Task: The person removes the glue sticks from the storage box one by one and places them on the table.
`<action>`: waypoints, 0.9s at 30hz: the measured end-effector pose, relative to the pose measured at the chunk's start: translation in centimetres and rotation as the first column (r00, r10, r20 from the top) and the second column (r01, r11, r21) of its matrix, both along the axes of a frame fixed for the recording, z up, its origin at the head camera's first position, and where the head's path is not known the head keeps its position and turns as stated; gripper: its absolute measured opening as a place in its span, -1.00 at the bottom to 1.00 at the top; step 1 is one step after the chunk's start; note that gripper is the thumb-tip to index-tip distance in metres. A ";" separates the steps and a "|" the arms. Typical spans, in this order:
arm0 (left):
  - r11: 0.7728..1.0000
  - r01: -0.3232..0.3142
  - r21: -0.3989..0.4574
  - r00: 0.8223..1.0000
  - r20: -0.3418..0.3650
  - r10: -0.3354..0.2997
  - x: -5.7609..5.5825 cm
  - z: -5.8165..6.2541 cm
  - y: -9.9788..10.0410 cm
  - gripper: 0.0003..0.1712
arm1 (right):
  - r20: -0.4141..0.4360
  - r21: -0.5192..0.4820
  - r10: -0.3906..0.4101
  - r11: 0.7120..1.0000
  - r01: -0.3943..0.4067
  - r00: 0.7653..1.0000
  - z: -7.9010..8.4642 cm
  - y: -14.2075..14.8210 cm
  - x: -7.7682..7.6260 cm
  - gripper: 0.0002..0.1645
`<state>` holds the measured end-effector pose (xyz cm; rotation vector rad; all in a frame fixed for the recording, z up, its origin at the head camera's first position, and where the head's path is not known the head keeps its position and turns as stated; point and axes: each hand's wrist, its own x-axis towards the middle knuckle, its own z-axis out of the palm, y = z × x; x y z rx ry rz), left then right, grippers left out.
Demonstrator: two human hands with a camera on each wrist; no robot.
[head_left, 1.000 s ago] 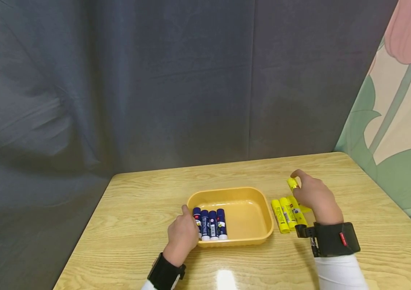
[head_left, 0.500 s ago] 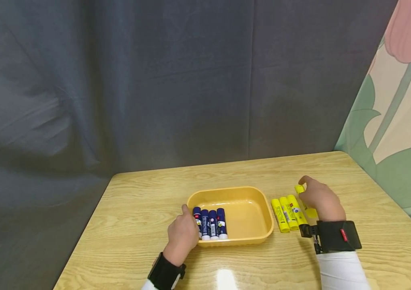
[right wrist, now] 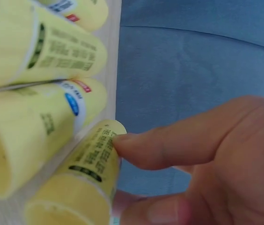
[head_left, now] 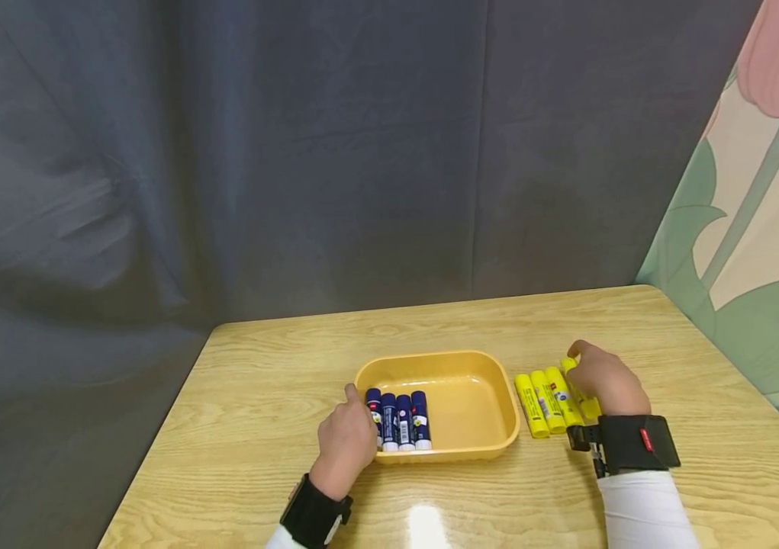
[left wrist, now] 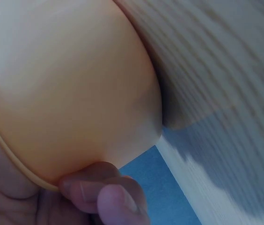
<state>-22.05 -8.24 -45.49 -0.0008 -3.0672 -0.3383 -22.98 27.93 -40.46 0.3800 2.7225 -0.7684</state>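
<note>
My left hand [head_left: 346, 438] grips the left end of a yellow plastic tray [head_left: 468, 412]; in the left wrist view its fingertips [left wrist: 118, 199] curl against the outer wall, just under the rim. Several dark blue glue sticks [head_left: 404, 427] with white ends lie side by side in the tray's left part. To the right of the tray, my right hand [head_left: 610, 383] pinches a yellow glue stick [right wrist: 87, 173] between thumb and fingers, close over the table. That stick lies at the right end of a row of three other yellow glue sticks [head_left: 548, 402], slightly slanted beside them.
The wood-grain table [head_left: 279, 396] extends around the tray on all sides. A dark grey curtain [head_left: 362, 168] hangs behind the table's back edge. On the right stands a wall with a painted flower [head_left: 760, 198].
My right hand has moved slightly right and down with the yellow glue stick, lowering it beside the row. The left hand keeps its grip on the tray.
</note>
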 end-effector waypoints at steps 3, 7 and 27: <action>1.000 0.002 0.000 1.000 0.002 -0.002 0.0 0.1 0.0 -0.45 | 0.008 -0.005 -0.001 1.000 0.001 1.000 -0.3 0.1 -0.1 -0.40; 1.000 0.000 0.005 1.000 0.008 0.000 -0.1 0.2 0.0 -0.45 | 0.012 -0.002 0.014 1.000 -0.014 1.000 -0.6 0.3 -0.3 -0.42; 1.000 0.008 -0.009 1.000 -0.010 -0.008 0.1 0.3 0.0 -0.47 | 0.058 -0.054 0.018 0.998 -0.015 0.998 -1.2 0.4 -0.4 -0.43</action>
